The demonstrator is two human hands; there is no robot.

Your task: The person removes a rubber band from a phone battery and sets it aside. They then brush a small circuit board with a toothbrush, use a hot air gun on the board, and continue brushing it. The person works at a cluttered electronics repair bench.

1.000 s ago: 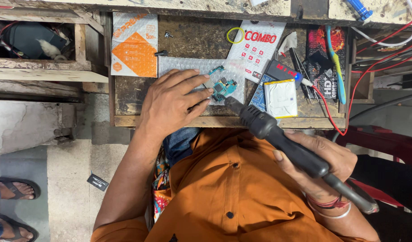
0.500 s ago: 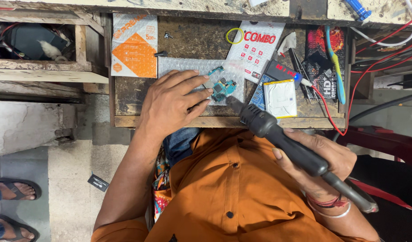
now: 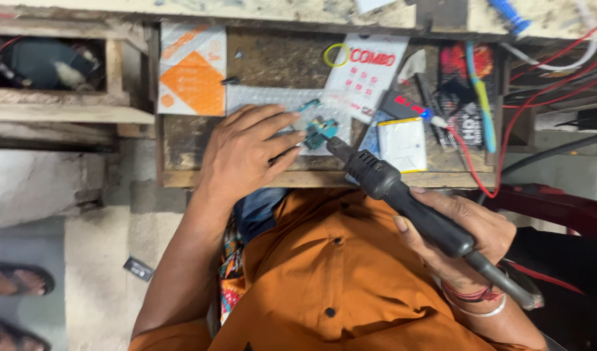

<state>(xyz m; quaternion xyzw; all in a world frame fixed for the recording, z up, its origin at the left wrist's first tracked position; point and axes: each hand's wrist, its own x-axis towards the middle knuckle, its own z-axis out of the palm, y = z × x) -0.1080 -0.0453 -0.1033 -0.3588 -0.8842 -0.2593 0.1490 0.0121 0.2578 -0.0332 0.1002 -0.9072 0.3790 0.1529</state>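
Left hand (image 3: 246, 153) lies palm down on the bubble wrap (image 3: 259, 101) at centre of the frame, fingers spread and pointing right. Fingertips (image 3: 297, 133) press beside the small teal board (image 3: 319, 131), touching or just short of it, cannot tell which. Nothing gripped in this hand, just flat pressure.

Right hand (image 3: 464, 237), lower right of the frame, is wrapped tight round the black hot-air gun (image 3: 409, 205). Handle runs diagonally from lower right up to centre. Nozzle tip sits right at the board, contact not clear. A cable leaves the handle's rear end at lower right. Red thread and a pale bangle on that wrist.

The board rests on the bubble wrap's right end, centre of the frame, on the wooden bench (image 3: 259, 175).

Around it: orange-and-white box (image 3: 193, 77) upper left of the bench, white-and-red packet (image 3: 370, 75) top centre with a yellow rubber band (image 3: 336, 54) just left of it, flat white battery pack (image 3: 402, 144) just right of the nozzle, red wires (image 3: 539, 75) upper right. Orange shirt (image 3: 337, 273) fills the bottom centre. Sandalled feet (image 3: 15, 283) of another person at lower left edge.
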